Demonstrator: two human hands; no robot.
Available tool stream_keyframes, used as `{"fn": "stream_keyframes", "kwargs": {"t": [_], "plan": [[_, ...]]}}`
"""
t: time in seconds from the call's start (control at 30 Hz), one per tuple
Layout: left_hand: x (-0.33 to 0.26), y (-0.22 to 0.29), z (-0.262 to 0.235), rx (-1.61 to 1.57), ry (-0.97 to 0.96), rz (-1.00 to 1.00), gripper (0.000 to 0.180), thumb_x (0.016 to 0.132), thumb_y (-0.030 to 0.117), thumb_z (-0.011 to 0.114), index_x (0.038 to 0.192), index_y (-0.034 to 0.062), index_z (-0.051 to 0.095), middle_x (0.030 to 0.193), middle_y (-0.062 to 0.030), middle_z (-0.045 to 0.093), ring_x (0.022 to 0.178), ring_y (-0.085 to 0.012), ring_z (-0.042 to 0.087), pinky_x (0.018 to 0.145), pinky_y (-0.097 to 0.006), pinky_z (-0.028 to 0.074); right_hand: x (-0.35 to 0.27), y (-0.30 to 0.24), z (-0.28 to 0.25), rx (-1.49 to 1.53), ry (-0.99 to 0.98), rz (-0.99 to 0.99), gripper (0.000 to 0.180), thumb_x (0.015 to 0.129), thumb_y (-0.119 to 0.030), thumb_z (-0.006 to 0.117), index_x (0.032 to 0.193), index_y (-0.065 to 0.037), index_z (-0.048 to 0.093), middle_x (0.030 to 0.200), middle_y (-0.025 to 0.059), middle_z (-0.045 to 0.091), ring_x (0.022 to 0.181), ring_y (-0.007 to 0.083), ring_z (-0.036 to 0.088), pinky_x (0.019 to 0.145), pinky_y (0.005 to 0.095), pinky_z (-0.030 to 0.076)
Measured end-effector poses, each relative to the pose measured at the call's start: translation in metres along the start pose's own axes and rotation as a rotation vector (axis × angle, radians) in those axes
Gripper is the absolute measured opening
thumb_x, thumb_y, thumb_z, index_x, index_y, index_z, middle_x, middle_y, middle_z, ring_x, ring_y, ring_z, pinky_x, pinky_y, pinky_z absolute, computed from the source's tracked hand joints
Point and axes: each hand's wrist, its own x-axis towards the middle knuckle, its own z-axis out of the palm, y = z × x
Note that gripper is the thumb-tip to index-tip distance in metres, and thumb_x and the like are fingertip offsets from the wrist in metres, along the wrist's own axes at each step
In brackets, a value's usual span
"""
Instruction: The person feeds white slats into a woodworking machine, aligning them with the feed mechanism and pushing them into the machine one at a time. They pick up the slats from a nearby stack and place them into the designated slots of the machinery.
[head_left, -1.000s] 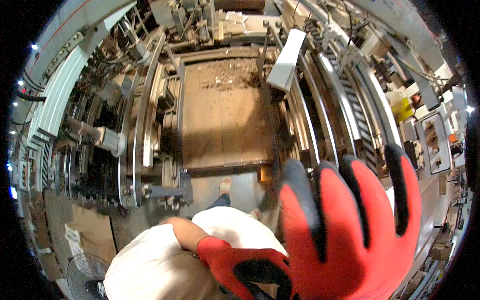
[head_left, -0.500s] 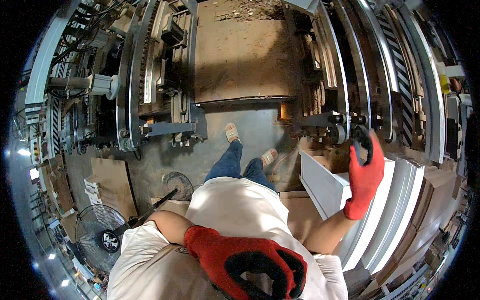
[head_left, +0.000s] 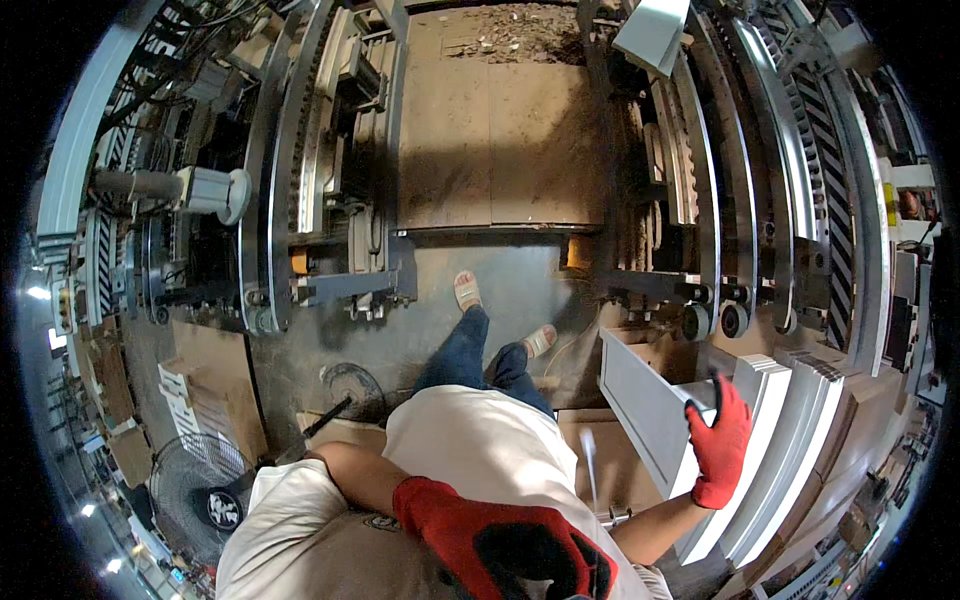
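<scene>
My left hand (head_left: 515,535), in a red glove with a black palm, is raised in front of my chest at the lower edge. Its fingers curl round toward the thumb; their tips are cut off, so what they hold, if anything, is hidden. My right hand (head_left: 720,445), gloved the same way, hovers at the near end of a stack of long white panels (head_left: 765,410), thumb and bent fingers apart. I see nothing in it. Left of it leans a white framed panel (head_left: 640,405). A thin pale strip (head_left: 589,462), blurred, shows beside my right forearm.
Conveyor machinery with metal rails (head_left: 710,190) stands at the right, more rails (head_left: 285,170) at the left. Between them lies a dusty brown board (head_left: 490,150). A black fan (head_left: 205,490) and leaning cardboard (head_left: 235,390) are on my left. Brown boards (head_left: 840,420) stand far right.
My right hand has come down and nearer to me, over the white panels. My left hand has shifted slightly lower, still curled. The pale strip has appeared. The whole view has shifted somewhat.
</scene>
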Motion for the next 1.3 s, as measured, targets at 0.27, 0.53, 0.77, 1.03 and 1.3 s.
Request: {"fn": "stream_keyframes", "kwargs": {"t": [0.27, 0.53, 0.77, 1.03, 1.3], "plan": [[-0.034, 0.032, -0.003, 0.236, -0.163, 0.139, 0.056, 0.075, 0.043, 0.082, 0.108, 0.0003, 0.065, 0.113, -0.0145, 0.060, 0.103, -0.0262, 0.057, 0.091, -0.040, 0.044, 0.023, -0.078, -0.032, 0.116, -0.053, -0.015, 0.060, 0.078, -0.016, 0.072, 0.134, -0.007, 0.054, 0.128, 0.0140, 0.061, 0.120, 0.0333, 0.053, 0.105, 0.0407, 0.037], [-0.076, 0.073, 0.025, 0.308, -0.269, 0.171, 0.051, 0.076, 0.040, 0.081, 0.105, 0.0013, 0.064, 0.108, -0.0151, 0.060, 0.098, -0.0291, 0.058, 0.084, -0.042, 0.046, 0.028, -0.168, -0.085, 0.123, 0.137, -0.205, 0.062, 0.076, -0.009, 0.073, 0.135, -0.007, 0.053, 0.131, 0.0131, 0.059, 0.121, 0.0334, 0.052, 0.106, 0.0410, 0.037], [-0.104, 0.079, 0.033, 0.416, -0.347, 0.192, 0.051, 0.076, 0.041, 0.081, 0.102, 0.0014, 0.064, 0.105, -0.0156, 0.061, 0.095, -0.0297, 0.059, 0.082, -0.043, 0.047, 0.006, -0.186, -0.073, 0.173, 0.084, -0.076, 0.060, 0.078, -0.008, 0.072, 0.135, -0.007, 0.054, 0.130, 0.0122, 0.060, 0.120, 0.0323, 0.053, 0.104, 0.0391, 0.040], [-0.117, 0.096, 0.048, 0.517, -0.310, 0.306, 0.050, 0.078, 0.045, 0.076, 0.091, -0.0026, 0.066, 0.094, -0.0147, 0.063, 0.085, -0.0306, 0.060, 0.075, -0.042, 0.050, 0.004, -0.198, -0.067, 0.294, 0.008, 0.119, 0.059, 0.079, -0.009, 0.072, 0.136, -0.009, 0.054, 0.126, 0.0120, 0.062, 0.114, 0.0313, 0.056, 0.099, 0.0387, 0.044], [-0.140, 0.080, 0.038, 0.545, -0.298, 0.332, 0.039, 0.079, 0.040, 0.076, 0.090, 0.0032, 0.066, 0.098, -0.0151, 0.063, 0.090, -0.0327, 0.059, 0.079, -0.043, 0.047, 0.033, -0.230, -0.086, 0.103, 0.096, -0.166, 0.060, 0.079, -0.012, 0.073, 0.135, -0.008, 0.054, 0.127, 0.0131, 0.062, 0.117, 0.0321, 0.054, 0.106, 0.0403, 0.037]]}}
